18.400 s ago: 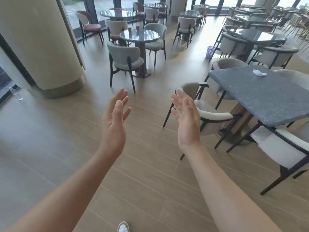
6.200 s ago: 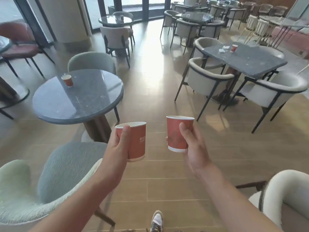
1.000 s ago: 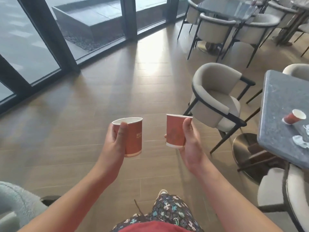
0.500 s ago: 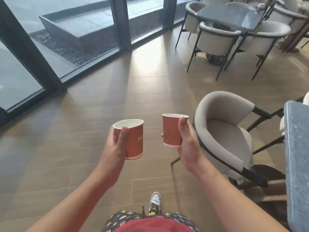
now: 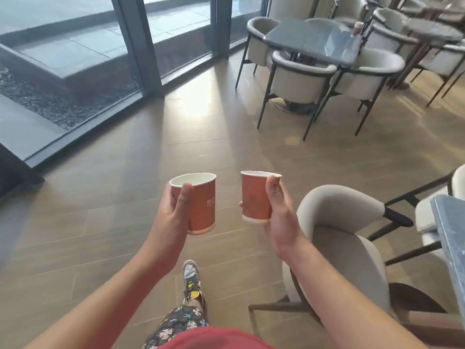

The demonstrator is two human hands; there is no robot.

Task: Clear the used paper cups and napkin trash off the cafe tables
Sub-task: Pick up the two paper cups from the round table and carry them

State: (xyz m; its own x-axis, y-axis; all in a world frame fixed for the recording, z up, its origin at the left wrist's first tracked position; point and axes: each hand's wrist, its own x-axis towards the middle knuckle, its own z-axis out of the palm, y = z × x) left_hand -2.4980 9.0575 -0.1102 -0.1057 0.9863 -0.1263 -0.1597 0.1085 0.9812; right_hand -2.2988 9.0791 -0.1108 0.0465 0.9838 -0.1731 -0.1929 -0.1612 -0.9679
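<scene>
Cups (image 5: pixel 203 205) upright in left grip (image 5: pixel 173 215), right grip (image 5: pixel 279 212)

left hand (image 5: pixel 173 212) grips a red paper cup (image 5: pixel 200 202) upright, thumb across its front | right hand (image 5: pixel 279 212) grips a second red cup (image 5: pixel 254 197) just beside it, apart | cream armchair (image 5: pixel 352 248) right of the right-hand grip | sneaker (image 5: pixel 191 280) below both

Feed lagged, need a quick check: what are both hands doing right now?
Left hand: holding a red paper cup.
Right hand: holding a second red paper cup.
</scene>
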